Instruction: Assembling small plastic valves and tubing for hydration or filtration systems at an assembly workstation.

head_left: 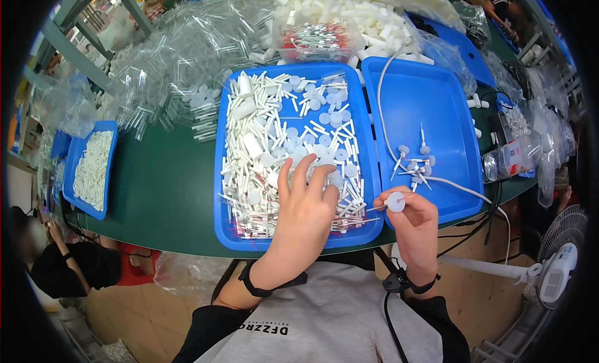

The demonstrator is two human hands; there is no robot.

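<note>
My left hand point(306, 204) reaches over the blue tray point(221, 176) in the middle, fingers spread and fingertips among the translucent round discs point(324, 152). Short white tubes point(246, 157) fill much of that tray. Thin metal-and-red pieces lie along its near edge, partly under my left hand and wrist. Just right of this tray, my right hand point(417, 225) pinches a thin rod carrying a whitish round disc point(395, 202). The rod sticks out on both sides of the disc. Several similar disc-and-rod pieces point(415, 168) lie in the right blue tray point(430, 82).
Behind the trays stand a clear box point(315, 41) of red-and-white thin pieces and piles of clear tubes point(187, 44). A tray of white tubes point(93, 169) sits at left. A white cable point(465, 186) crosses the right tray. A fan point(558, 263) and another person point(75, 263) flank me.
</note>
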